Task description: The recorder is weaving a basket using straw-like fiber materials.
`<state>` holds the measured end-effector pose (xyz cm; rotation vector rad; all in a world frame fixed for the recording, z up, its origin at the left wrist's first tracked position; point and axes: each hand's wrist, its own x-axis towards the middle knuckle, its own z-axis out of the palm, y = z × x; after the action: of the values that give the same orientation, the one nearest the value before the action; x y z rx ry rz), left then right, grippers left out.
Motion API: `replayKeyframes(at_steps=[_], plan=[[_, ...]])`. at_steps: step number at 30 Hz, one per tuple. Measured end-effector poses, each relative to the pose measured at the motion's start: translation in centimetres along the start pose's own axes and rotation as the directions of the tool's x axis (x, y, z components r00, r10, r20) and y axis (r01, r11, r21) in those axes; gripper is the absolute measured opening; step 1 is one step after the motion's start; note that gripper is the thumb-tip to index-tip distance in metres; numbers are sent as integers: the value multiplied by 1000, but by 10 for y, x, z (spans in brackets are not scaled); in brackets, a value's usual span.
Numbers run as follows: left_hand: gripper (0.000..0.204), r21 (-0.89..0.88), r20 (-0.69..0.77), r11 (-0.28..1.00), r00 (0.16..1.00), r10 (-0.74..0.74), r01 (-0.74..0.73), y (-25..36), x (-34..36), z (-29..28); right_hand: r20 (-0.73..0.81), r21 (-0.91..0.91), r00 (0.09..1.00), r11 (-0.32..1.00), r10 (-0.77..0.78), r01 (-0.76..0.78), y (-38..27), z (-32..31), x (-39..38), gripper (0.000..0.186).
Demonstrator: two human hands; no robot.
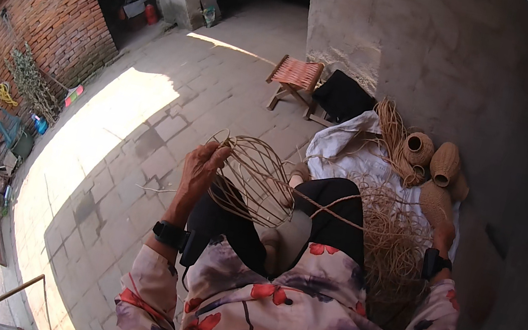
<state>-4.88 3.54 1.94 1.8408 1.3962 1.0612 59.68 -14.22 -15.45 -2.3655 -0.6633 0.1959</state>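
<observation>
Over the black trousers [343,206], my left hand [201,165]'s fingers pinch one end of the rounded, open tan-cane frame [259,177]; I'd grip firmly, spacing ribs evenly. My right hand [444,235] is near the crumpled white cloth [344,142]'s right edge; its fingers I cannot tell.

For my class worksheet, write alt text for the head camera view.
A seated person holds an open frame of thin strands in the left hand. The right hand is low beside woven vessels and a tangled heap of strands, with a stool beyond.
</observation>
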Motion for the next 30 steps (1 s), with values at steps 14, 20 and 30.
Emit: replayKeyframes(at_steps=[14,20,30], plan=[[32,-2,493,981,854,168,-192,17,-17,36,542,551,181,510,-820,661,-245,22,-261,31],[33,-74,661,990,738,137,-117,25,-22,40,564,789,107,573,-819,221,-273,-23,-280,26],[25,-126,593,968,766,250,-218,45,-26,58,443,854,249,490,-861,176,-321,-26,-258,28]])
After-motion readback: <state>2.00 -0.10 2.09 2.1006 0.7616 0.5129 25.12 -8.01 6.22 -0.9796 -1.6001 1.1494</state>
